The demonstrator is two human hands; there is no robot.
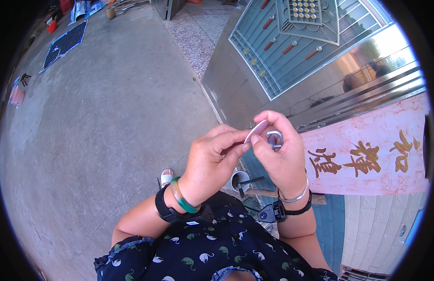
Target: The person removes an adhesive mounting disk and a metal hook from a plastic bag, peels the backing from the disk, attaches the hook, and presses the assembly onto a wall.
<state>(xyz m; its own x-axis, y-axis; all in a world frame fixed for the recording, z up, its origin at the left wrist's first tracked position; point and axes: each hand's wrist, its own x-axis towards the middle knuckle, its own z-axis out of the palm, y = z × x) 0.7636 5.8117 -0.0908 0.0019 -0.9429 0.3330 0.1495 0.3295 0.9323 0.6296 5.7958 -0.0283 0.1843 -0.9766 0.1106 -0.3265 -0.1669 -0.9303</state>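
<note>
Both hands are raised in front of my chest, close together. Between them is a thin, flat, pinkish disc with a pale edge (257, 131), seen nearly edge-on. My left hand (212, 161) pinches its lower left edge between thumb and fingers. On the other side, my right hand (282, 152) grips the disc with thumb and index finger. A small grey padlock (276, 139), its curved shackle showing, sits in the right hand's curled fingers; most of its body is hidden. Bracelets and black straps circle both wrists.
At the right stands a metal door (292, 79) with barred glass; below it spans a pink panel with gold lettering (385, 182). A white bucket (239, 179) holding dark-handled tools stands beneath my hands. Concrete floor (109, 107) stretches left, with a dark mat (67, 42) far off.
</note>
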